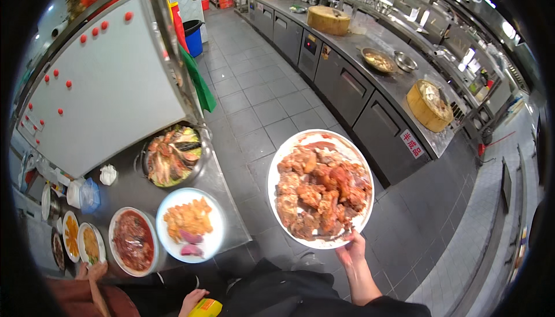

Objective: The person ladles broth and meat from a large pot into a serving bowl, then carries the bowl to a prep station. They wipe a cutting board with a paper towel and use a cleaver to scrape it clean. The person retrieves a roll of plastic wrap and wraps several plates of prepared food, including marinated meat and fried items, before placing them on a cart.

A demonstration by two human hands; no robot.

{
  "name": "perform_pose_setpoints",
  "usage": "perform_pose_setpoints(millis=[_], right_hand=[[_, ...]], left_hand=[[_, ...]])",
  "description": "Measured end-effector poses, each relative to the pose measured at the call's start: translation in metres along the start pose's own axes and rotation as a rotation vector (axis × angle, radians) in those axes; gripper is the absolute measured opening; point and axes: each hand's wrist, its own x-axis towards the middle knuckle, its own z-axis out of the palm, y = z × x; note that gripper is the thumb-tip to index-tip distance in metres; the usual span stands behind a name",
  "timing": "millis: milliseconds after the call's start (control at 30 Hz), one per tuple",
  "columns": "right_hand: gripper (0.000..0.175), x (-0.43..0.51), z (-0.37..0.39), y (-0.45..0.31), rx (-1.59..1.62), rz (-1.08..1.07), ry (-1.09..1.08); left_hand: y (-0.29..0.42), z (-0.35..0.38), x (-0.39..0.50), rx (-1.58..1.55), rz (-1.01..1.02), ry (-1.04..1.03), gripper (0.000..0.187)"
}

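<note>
My right hand (354, 252) grips the lower rim of a large white plate (366, 223) and holds it above the tiled floor. Reddish-brown chunks of cooked meat (321, 187) are heaped on this plate. At the bottom edge, my left hand (194, 303) is closed around a yellow package (208, 308), which is partly cut off. The steel table (227, 223) lies to my left. Nearest on it is a white plate (162, 217) with orange-yellow food pieces (188, 217) and purple pieces (190, 249). Beside that plate stands a bowl of reddish meat (132, 239).
A co-worker's hands (97, 270) touch a small bowl (100, 245) at left. A metal pot (201, 167) of mixed food stands below a whiteboard (104, 87). Across the aisle runs a steel counter (368, 35) with round chopping blocks (429, 106) and a pan (379, 61).
</note>
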Motion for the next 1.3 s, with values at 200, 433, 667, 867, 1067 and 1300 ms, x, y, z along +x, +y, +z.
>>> perform_pose_setpoints(millis=[200, 433, 667, 867, 1067, 1300], right_hand=[[0.060, 0.033, -0.141, -0.219, -0.031, -0.178, 0.151], [0.059, 0.066, -0.357, -0.377, 0.126, -0.503, 0.234], [0.054, 0.042, -0.513, -0.550, 0.318, -0.713, 0.277], [0.060, -0.027, -0.647, -0.709, 0.449, -0.935, 0.285], [0.054, -0.009, -0.744, -0.881, 0.579, -1.048, 0.466], [0.050, 0.050, -0.801, -1.103, 0.528, -0.912, 0.499]], left_hand=[[0.207, 0.134, 0.274, -0.800, -0.572, -0.091, 0.019], [0.341, 0.300, 0.530, -0.599, -0.538, -0.356, 0.027], [0.550, 0.500, 0.721, -0.530, -0.255, -0.488, 0.025], [0.798, 0.685, 0.781, -0.176, -0.005, -0.750, 0.029], [0.988, 0.845, 0.894, 0.282, 0.213, -0.865, 0.043], [1.122, 0.930, 0.955, 0.450, 0.094, -0.793, 0.053]])
